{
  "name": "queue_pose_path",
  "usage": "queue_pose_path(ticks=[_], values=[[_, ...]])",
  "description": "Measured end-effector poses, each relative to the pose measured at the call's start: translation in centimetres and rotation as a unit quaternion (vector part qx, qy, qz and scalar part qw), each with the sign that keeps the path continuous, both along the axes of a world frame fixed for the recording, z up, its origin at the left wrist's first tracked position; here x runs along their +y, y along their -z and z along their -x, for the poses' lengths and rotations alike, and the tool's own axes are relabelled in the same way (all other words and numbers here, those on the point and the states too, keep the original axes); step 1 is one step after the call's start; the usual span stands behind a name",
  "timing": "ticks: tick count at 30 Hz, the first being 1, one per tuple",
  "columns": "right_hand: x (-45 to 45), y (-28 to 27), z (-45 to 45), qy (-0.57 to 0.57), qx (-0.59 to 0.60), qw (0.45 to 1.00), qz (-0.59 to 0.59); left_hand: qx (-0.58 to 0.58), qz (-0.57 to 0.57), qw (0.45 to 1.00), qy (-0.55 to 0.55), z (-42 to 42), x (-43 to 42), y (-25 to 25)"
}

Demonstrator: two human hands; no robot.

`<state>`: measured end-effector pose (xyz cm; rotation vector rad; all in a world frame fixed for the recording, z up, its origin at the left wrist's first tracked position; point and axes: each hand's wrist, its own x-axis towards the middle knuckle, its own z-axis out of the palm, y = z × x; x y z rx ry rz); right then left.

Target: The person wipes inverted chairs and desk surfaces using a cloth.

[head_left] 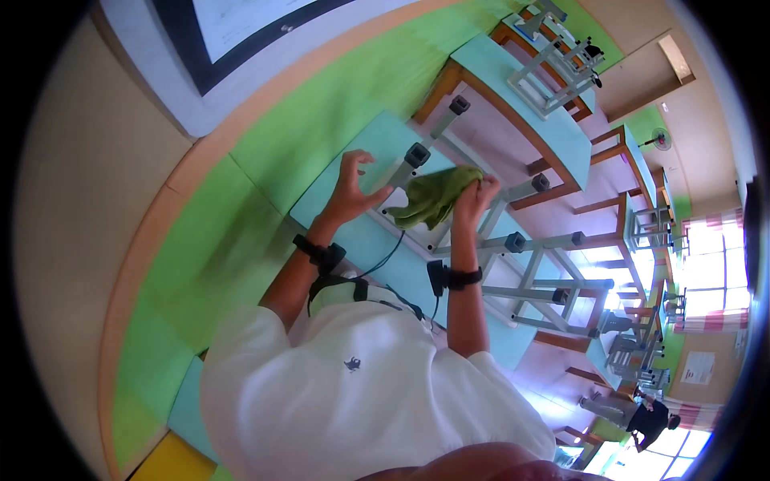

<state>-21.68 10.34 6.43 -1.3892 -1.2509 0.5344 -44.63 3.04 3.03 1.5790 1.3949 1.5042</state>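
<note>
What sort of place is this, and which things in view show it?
Probably a classroom: several tables with pale blue tops fill the room, upturned stools rest on some of them, and what looks like a board is on the wall.

A fan [661,139]; checked curtains [710,321]; a posted sheet [699,368]

Left of the grip [476,198] I see green wall [273,152]; beyond, a blue-topped table [509,100]; far right, bright windows [712,268].
</note>
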Motion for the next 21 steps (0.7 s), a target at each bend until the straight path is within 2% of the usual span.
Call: queue_pose_path(ticks=[1,2,4,6,7,8,9,10,12,15,17,21], values=[[0.7,-0.9,1.1,-0.001,0.0,1.0,-0.01,-0.022,-0.053,0.998,-0.014,-0.2,0.2,-0.8],[1.6,-1.6,2.0,-0.003,-0.002,1.0,-0.019,-0.024,-0.055,0.998,-0.008,-0.2,0.8,-1.4],[5.4,-0.3,2.7,-0.055,-0.052,0.994,-0.076,0.003,-0.051,0.995,0.088,-0.5,2.2,-2.1],[9.9,1.7,2.9,-0.146,-0.01,0.989,0.022,-0.002,-0.064,0.995,0.081,-1.4,3.7,-2.6],[10.6,1.3,3.0,-0.148,-0.02,0.989,0.024,-0.052,-0.048,0.99,0.123,-2.1,4.5,-2.4],[11.2,1.0,3.2,-0.13,-0.087,0.985,0.07,-0.096,-0.032,0.981,0.167,-2.6,4.9,-2.2],[12.0,1.2,3.1,-0.109,-0.15,0.976,0.114,-0.081,-0.039,0.984,0.155,-3.4,5.2,-2.1],[12.6,1.5,3.1,-0.107,-0.15,0.976,0.113,-0.081,-0.041,0.983,0.157,-4.1,5.5,-1.7],[13.1,2.1,2.8,-0.087,-0.284,0.944,0.143,-0.14,-0.019,0.986,0.084,-5.4,6.1,-0.7],[13.0,2.7,2.2,-0.077,-0.33,0.932,0.127,-0.152,-0.009,0.985,0.077,-6.0,7.0,0.5],[13.4,2.5,1.5,-0.091,-0.317,0.937,0.116,-0.164,-0.003,0.984,0.074,-6.4,7.1,1.6],[15.5,2.3,-0.9,-0.115,-0.269,0.95,0.104,-0.104,-0.044,0.993,0.019,-6.3,6.8,1.2]])
